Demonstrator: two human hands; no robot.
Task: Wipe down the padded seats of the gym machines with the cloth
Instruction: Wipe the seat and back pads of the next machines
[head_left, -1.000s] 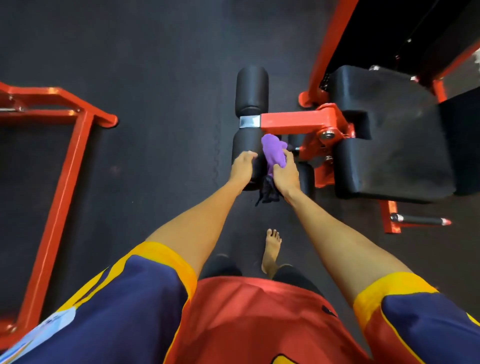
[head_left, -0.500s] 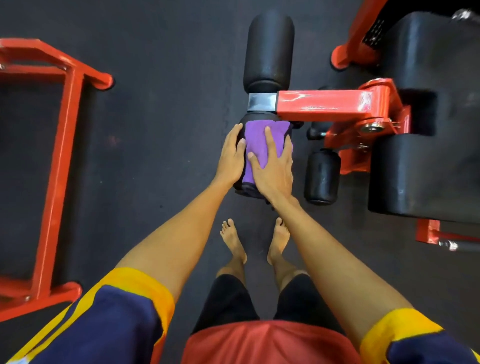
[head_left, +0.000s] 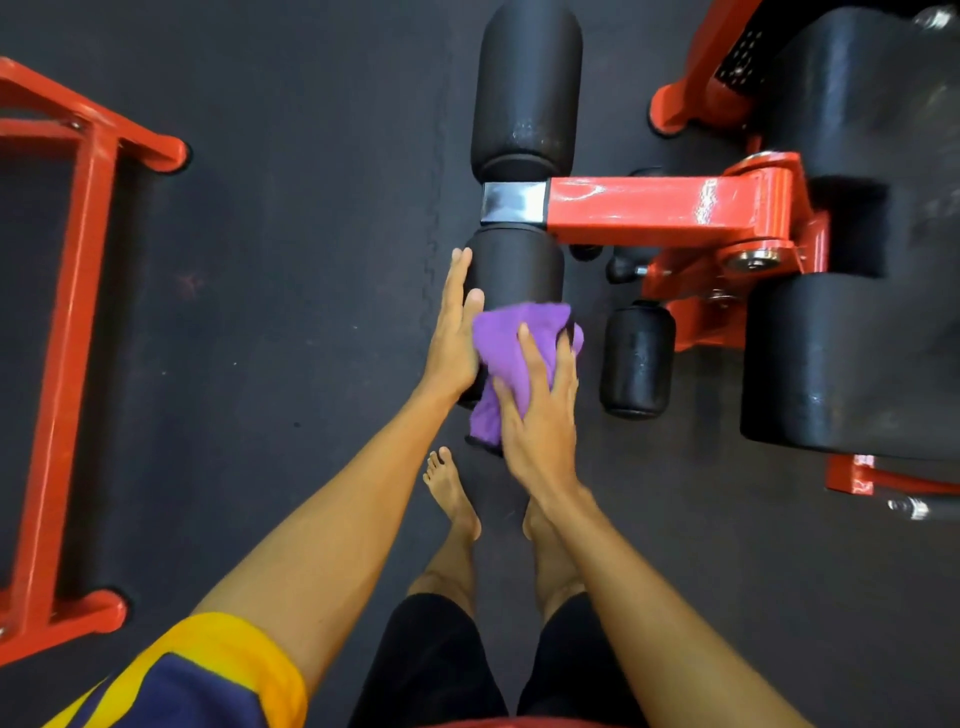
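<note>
A purple cloth (head_left: 511, 343) is draped over the near end of a black padded roller (head_left: 514, 265) on a red machine arm (head_left: 649, 208). My right hand (head_left: 540, 415) presses the cloth onto the roller, its fingers curved over the pad and gripping the cloth. My left hand (head_left: 454, 332) lies flat with straight fingers against the roller's left side. A second roller pad (head_left: 527, 88) extends beyond the steel collar. The large black seat pad (head_left: 852, 358) is to the right.
A short black roller (head_left: 636, 361) stands just right of my right hand. A red steel frame (head_left: 67, 338) runs along the left. My bare feet (head_left: 452, 488) stand on the dark rubber floor (head_left: 285, 338) below the roller. A chrome handle (head_left: 919, 506) pokes out at right.
My right hand has slid the cloth from the roller's middle down toward its near end, bunching it. My left hand stays against the roller's left side. The view moved a little closer.
</note>
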